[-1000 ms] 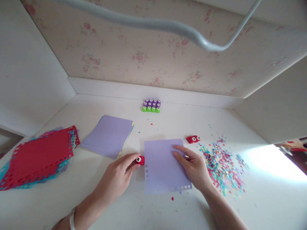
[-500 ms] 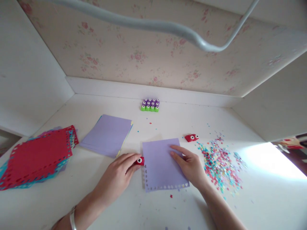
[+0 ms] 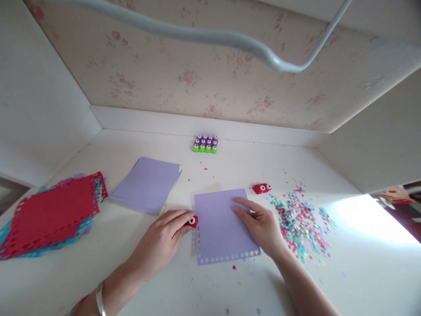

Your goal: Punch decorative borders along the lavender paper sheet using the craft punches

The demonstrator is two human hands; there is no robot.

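A small red craft punch point(image 3: 192, 221) with a white, eye-like top is pinched between the thumb and fingers of my left hand point(image 3: 166, 232). The punch sits at the left edge of a purple paper sheet point(image 3: 223, 224). Small shaped holes run along the sheet's bottom edge and up the lower part of its left edge. My right hand point(image 3: 261, 224) grips the sheet's right side, fingers on top; anything of it underneath is hidden. Two more red punches point(image 3: 262, 188) stand together beyond my right hand.
Paper confetti point(image 3: 304, 224) is heaped at the right. A stack of purple sheets point(image 3: 148, 184) lies left of centre, and hole-edged red and blue sheets point(image 3: 55, 215) lie far left. Several purple and green punches point(image 3: 205, 144) stand near the back wall.
The purple sheet has tilted slightly, its lower left corner shifting a little left. Both hands keep nearly the same places and grips.
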